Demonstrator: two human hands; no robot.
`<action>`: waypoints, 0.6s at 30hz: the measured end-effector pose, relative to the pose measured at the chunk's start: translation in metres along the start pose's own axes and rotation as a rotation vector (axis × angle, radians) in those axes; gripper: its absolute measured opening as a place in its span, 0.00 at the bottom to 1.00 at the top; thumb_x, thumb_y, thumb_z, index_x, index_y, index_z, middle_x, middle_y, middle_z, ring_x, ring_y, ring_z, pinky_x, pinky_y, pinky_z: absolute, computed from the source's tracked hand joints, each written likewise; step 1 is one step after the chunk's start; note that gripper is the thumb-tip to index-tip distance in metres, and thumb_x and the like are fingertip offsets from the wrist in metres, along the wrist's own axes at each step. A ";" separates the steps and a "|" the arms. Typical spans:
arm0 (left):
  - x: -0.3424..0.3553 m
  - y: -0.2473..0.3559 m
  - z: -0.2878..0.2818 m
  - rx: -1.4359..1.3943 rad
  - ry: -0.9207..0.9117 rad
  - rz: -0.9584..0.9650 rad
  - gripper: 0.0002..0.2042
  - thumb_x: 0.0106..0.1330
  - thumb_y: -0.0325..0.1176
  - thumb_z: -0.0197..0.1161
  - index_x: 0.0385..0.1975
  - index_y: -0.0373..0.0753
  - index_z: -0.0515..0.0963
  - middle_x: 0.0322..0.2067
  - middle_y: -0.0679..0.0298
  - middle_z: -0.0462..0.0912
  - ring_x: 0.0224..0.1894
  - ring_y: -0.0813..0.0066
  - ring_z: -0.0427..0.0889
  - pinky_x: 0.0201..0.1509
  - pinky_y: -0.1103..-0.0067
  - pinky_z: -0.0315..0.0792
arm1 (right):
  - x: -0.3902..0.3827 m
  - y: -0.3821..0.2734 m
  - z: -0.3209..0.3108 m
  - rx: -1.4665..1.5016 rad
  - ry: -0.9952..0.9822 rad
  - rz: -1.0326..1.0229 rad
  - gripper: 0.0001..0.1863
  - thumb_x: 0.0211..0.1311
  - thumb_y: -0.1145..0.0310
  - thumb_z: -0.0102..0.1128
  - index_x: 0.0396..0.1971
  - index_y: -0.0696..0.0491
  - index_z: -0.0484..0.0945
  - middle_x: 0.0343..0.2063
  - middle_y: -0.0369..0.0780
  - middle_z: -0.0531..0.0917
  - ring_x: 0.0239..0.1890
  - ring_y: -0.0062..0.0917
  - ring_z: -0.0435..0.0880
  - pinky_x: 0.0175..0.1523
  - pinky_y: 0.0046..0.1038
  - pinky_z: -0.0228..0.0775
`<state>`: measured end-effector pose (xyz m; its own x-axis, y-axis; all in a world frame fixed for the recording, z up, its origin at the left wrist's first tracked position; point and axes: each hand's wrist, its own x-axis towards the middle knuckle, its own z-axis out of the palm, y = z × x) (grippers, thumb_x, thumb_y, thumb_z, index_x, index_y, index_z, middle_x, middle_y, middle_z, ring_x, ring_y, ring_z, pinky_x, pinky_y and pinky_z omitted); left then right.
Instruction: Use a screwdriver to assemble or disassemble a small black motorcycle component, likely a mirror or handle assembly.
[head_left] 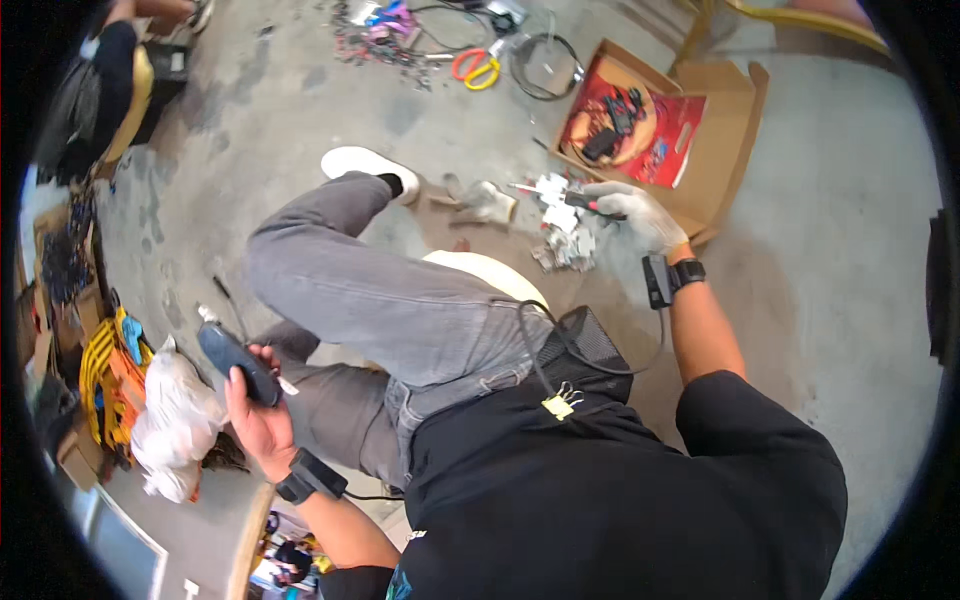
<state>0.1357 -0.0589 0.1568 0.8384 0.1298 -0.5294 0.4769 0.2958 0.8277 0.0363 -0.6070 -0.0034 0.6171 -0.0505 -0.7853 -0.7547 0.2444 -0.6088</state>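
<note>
My bare left hand point(262, 415) is closed around a dark, rounded, elongated device point(238, 362), lifted beside my leg. A small pale tip sticks out at its far end. On the right, my right hand point(640, 213) wears a white glove and grips a screwdriver point(582, 202) with a black and red handle. Its thin shaft points left, over a heap of white and grey scraps point(568, 243) on the floor. Just left of that heap lies a crumpled pale glove point(484, 204).
An open cardboard box point(742, 140) with black parts stands beyond my right hand. Farther off lie red-and-yellow scissors point(480, 72), a coiled black cable point(520, 75) and debris. At left are a white plastic bag point(172, 415) and yellow-orange items point(100, 365). Another person's dark clothing point(112, 85) shows far left.
</note>
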 end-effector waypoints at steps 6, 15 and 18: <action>-0.021 0.002 0.018 0.083 -0.011 0.063 0.19 0.71 0.34 0.57 0.58 0.33 0.68 0.41 0.53 0.82 0.35 0.69 0.84 0.39 0.77 0.80 | -0.015 -0.101 0.071 0.009 -0.206 -0.167 0.24 0.59 0.71 0.52 0.56 0.62 0.75 0.43 0.38 0.82 0.35 0.17 0.79 0.44 0.20 0.74; -0.026 -0.014 0.008 -0.102 -0.124 0.122 0.32 0.77 0.35 0.50 0.75 0.51 0.41 0.50 0.49 0.78 0.32 0.64 0.86 0.30 0.75 0.82 | -0.045 -0.164 0.214 -0.119 -0.397 -0.285 0.25 0.50 0.69 0.60 0.51 0.62 0.77 0.38 0.43 0.81 0.29 0.20 0.78 0.33 0.19 0.72; -0.024 -0.026 -0.006 -0.140 -0.208 0.138 0.24 0.77 0.37 0.49 0.71 0.47 0.59 0.48 0.54 0.81 0.35 0.68 0.86 0.33 0.76 0.82 | -0.038 -0.170 0.244 -0.166 -0.561 -0.243 0.26 0.48 0.69 0.65 0.51 0.61 0.77 0.41 0.44 0.83 0.35 0.22 0.84 0.35 0.18 0.79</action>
<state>0.1014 -0.0637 0.1471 0.9358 -0.0150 -0.3522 0.3258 0.4181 0.8479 0.1958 -0.4101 0.1578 0.7639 0.4403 -0.4717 -0.5754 0.1339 -0.8068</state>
